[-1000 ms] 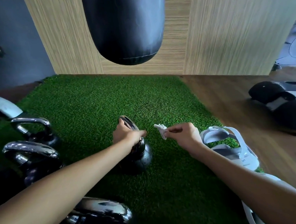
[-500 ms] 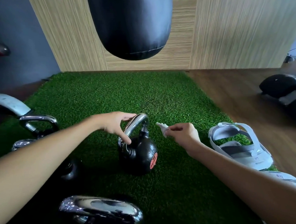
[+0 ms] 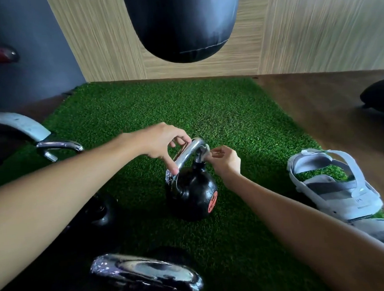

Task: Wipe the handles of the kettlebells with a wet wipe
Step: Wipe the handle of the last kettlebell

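A black kettlebell [image 3: 193, 196] with a chrome handle [image 3: 188, 153] and an orange label stands upright on the green turf mat [image 3: 229, 111]. My left hand [image 3: 164, 142] holds the handle from above, thumb on its near side and fingers over the top. My right hand [image 3: 224, 160] pinches a small white wet wipe [image 3: 206, 150] and presses it against the handle's right end. Most of the wipe is hidden between my fingers and the chrome.
Other kettlebells sit close by: a chrome handle [image 3: 147, 274] at the bottom, another handle [image 3: 58, 145] at the left, a black ball [image 3: 101, 210] under my left forearm. A punching bag [image 3: 182, 22] hangs ahead. White sandals [image 3: 330, 186] lie right, dark gloves [image 3: 379, 95] far right.
My left hand has closed round the handle. My right hand has moved left with the wipe, from a gap beside the kettlebell onto the handle's right end.
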`<state>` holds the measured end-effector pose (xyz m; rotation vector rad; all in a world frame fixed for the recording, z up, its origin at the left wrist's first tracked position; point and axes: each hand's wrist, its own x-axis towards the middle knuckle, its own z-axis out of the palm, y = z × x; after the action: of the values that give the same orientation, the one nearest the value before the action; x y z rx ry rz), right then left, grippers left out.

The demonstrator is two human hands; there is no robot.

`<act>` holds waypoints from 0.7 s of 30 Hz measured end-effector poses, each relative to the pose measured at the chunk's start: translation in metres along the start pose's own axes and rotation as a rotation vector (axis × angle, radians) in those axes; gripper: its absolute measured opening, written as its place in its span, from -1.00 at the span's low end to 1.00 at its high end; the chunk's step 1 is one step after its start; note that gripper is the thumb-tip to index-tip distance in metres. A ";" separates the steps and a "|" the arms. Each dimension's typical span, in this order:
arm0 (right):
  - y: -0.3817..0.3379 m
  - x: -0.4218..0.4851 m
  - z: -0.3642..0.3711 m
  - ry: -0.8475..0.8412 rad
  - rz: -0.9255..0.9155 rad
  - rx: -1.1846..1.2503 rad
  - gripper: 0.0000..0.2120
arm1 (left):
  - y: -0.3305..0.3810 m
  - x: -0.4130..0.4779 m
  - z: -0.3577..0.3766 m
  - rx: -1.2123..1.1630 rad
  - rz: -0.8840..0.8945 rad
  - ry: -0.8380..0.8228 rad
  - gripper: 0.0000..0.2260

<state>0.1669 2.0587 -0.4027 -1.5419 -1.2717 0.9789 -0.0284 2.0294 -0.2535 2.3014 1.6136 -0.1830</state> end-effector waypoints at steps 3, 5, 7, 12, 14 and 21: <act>0.014 0.005 0.008 -0.092 -0.029 0.030 -0.82 | 0.000 0.002 0.000 -0.010 0.005 0.005 -0.03; 0.012 0.008 0.009 -0.083 -0.036 0.077 -0.89 | 0.000 0.003 -0.002 -0.018 0.008 0.005 -0.03; 0.000 0.007 0.005 -0.018 -0.065 0.101 -0.87 | -0.002 0.003 -0.003 -0.029 0.009 0.008 -0.04; 0.000 -0.004 0.008 0.013 -0.063 0.059 -0.83 | -0.005 0.000 0.001 -0.055 0.017 0.028 -0.09; 0.000 -0.012 0.009 0.000 0.010 0.086 -0.86 | -0.005 -0.002 0.001 -0.059 0.011 0.029 -0.10; -0.033 -0.030 0.001 -0.045 -0.060 0.230 -0.87 | -0.004 -0.003 -0.001 -0.047 0.004 0.023 -0.09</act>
<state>0.1522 2.0323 -0.3706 -1.3046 -1.1843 1.0863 -0.0337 2.0281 -0.2526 2.2796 1.6070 -0.1172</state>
